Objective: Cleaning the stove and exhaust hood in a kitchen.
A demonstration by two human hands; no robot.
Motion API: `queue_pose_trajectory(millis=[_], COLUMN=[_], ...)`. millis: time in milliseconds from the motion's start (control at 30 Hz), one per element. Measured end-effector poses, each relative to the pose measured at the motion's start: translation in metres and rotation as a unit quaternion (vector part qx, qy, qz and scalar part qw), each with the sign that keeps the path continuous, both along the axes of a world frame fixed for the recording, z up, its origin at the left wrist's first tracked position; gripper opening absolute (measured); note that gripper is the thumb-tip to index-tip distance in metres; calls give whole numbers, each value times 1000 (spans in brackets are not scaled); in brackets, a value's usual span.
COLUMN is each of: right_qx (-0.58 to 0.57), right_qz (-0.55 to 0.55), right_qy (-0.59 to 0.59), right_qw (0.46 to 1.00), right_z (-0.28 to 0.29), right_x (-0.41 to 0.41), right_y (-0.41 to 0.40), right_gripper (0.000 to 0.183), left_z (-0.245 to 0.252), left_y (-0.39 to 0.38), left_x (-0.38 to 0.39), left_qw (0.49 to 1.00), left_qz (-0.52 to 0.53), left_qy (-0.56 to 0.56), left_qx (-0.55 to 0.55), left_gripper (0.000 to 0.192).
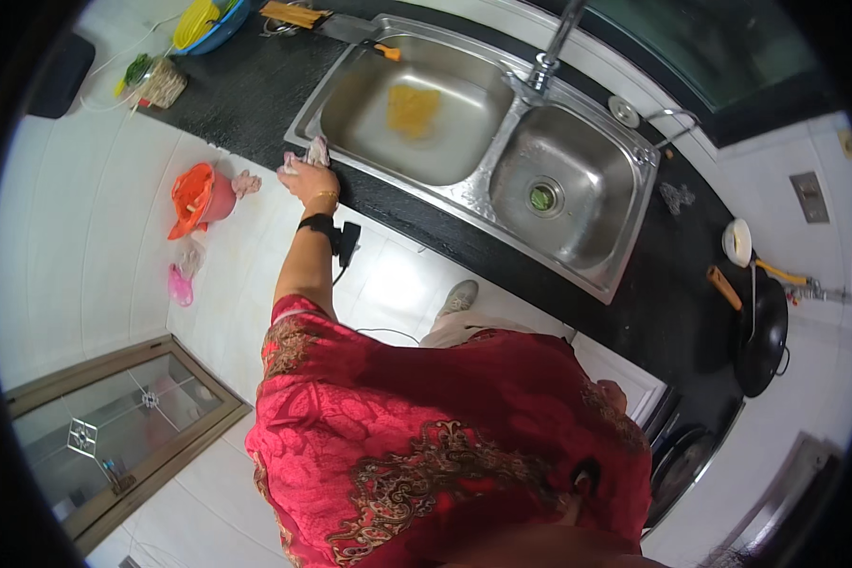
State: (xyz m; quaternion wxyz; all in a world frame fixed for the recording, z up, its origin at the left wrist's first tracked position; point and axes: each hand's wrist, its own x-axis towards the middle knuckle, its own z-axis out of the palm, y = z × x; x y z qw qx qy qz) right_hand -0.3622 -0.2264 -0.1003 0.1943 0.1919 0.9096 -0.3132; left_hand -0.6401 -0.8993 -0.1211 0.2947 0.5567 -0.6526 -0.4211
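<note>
My left hand (pixel 309 181) presses a crumpled, light-coloured cloth with pinkish edges (pixel 317 152) on the black countertop (pixel 255 99), at the near left corner of the steel double sink (pixel 483 192). A soaked yellow cloth (pixel 412 111) lies in the water of the left basin. Some green scraps (pixel 542 198) sit in the drain of the right basin. Beside my right sleeve only a small patch of skin shows; whether it is hand or arm, I cannot tell.
A red bin (pixel 218 197) with an orange liner stands on the floor at left, a crumpled cloth beside it. A cleaver (pixel 351 32) with an orange handle overlaps the sink's back left rim. A wok (pixel 763 337) sits at right. The faucet (pixel 539 71) rises behind the basins.
</note>
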Motion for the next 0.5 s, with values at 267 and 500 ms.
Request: queue_pose_trajectory(millis=[267,500], right_qx=[88,11], right_qz=[60,-146], right_qy=[19,20], right_qw=[994,989], right_z=[4,9], right_x=[53,140], right_y=[21,48], right_gripper=[28,25], left_z=[-35,11], left_y=[148,357], left_x=[54,122], left_qw=[967,889], left_qz=[-220,-406], left_qy=[-75,-183], left_qx=[-106,-104], left_gripper=[62,38])
